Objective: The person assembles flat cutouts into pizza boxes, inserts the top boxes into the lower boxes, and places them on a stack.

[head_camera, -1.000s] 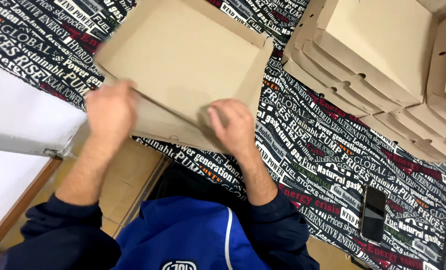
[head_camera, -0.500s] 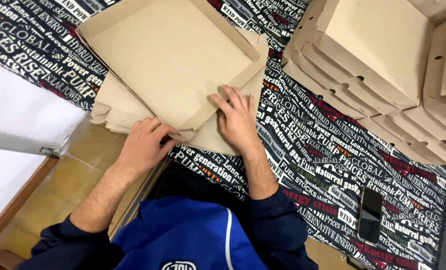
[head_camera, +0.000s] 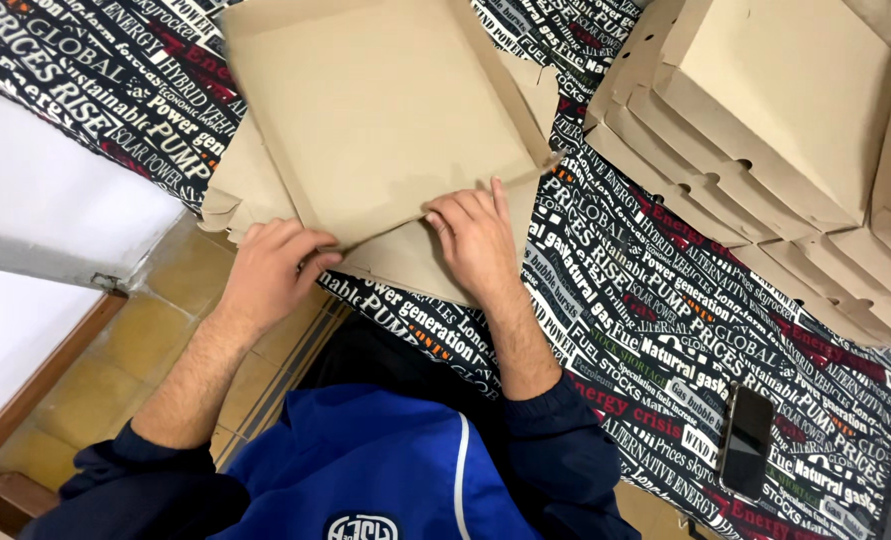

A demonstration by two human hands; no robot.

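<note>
While it lies flat at the near edge of the tabletop, the unfolded cardboard box blank shows its wide square panel facing up, with creased flaps running along its sides and a narrower front flap hanging toward the person. That front flap juts past the tabletop's edge, over the tiled floor.

The left hand rests at the blank's near left corner, fingers curled and closed around the flap edge there, thumb tucked underneath (the exact pinch is partly hidden by the knuckles). The right hand lies palm down on the front flap just beside the crease, fingers spread apart and pressing flat, gripping nothing. Both forearms are bare, coming out of dark blue sleeves.

Under the blank the tabletop is covered by a black cloth printed all over with white and coloured lettering. To the right, well apart from the hands, sits a stack of folded cardboard boxes, offset so that their side walls with small round holes show in steps. Near the tabletop's front right corner a dark phone lies face up on the cloth. At far left a white surface with a wooden frame borders the floor.
</note>
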